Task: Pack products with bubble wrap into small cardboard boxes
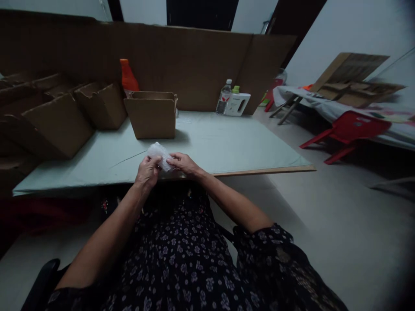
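Note:
My left hand [148, 170] and my right hand [183, 163] meet at the near edge of a pale green table [227, 147]. Both are closed on a small bundle of clear bubble wrap [158, 154], which sticks up between them. What lies inside the wrap is hidden. An open cardboard box [151, 114] stands upright on the table just beyond my hands.
Several more cardboard boxes [58, 121] lie tipped at the left. An orange bottle [128, 77], a water bottle [224, 97] and a white carton [238, 103] stand against a cardboard wall [201, 65]. A red chair [350, 129] stands at the right by another table.

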Demonstrator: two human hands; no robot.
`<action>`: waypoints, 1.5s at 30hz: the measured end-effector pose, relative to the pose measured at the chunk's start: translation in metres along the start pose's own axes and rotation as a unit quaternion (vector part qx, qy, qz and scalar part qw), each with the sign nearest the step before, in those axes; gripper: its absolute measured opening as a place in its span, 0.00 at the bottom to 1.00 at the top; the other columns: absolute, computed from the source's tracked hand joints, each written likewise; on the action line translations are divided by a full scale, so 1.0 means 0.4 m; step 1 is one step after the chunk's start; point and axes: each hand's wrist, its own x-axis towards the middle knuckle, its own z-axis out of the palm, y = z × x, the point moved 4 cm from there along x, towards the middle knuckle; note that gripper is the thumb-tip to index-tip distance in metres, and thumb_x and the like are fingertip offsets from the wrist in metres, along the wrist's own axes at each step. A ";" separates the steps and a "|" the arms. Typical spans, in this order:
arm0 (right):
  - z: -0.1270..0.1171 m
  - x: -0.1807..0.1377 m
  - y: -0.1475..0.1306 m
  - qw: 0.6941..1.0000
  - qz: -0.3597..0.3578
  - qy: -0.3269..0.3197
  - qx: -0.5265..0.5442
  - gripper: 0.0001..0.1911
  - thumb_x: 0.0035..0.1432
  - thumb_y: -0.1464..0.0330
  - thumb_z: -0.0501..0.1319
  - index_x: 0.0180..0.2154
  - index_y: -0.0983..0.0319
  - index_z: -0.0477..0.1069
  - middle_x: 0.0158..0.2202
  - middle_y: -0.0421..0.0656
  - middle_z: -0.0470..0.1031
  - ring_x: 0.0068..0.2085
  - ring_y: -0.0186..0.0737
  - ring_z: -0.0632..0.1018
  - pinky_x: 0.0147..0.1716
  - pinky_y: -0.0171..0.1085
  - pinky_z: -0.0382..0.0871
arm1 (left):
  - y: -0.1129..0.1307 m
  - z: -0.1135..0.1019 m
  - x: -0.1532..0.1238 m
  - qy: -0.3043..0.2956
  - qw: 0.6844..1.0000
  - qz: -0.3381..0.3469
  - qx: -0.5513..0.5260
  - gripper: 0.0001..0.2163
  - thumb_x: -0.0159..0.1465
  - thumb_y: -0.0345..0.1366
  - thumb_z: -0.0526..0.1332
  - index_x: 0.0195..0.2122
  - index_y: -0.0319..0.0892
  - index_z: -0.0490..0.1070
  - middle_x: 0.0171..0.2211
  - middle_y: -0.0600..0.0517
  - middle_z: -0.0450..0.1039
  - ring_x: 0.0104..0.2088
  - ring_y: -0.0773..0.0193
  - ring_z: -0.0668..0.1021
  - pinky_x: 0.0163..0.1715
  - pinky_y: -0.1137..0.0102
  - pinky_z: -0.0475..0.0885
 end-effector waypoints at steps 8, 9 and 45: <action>0.005 0.082 -0.040 0.995 0.004 -0.016 0.102 0.35 0.43 0.50 0.72 0.48 0.62 0.67 0.39 0.44 0.76 0.34 0.38 0.77 0.25 0.33 0.72 | 0.063 0.023 0.077 0.013 1.000 0.015 0.020 0.11 0.55 0.31 0.69 0.37 0.39 0.71 0.36 0.53 0.75 0.35 0.66 0.77 0.36 0.68 0.74; 0.007 0.089 -0.042 0.995 -0.003 -0.012 0.100 0.33 0.41 0.50 0.72 0.44 0.62 0.68 0.38 0.43 0.75 0.34 0.38 0.76 0.25 0.32 0.72 | 0.062 0.023 0.084 0.015 0.999 0.018 0.028 0.10 0.56 0.32 0.69 0.37 0.39 0.70 0.35 0.53 0.75 0.34 0.66 0.77 0.35 0.68 0.74; -0.226 0.579 -0.610 0.660 0.060 -0.091 -0.743 0.15 0.55 0.69 0.61 0.41 0.67 0.81 0.33 0.50 0.80 0.34 0.43 0.79 0.28 0.35 0.62 | 0.331 0.149 0.422 -0.056 0.586 0.549 0.593 0.07 0.66 0.26 0.56 0.42 0.44 0.70 0.36 0.49 0.78 0.40 0.56 0.77 0.47 0.59 0.67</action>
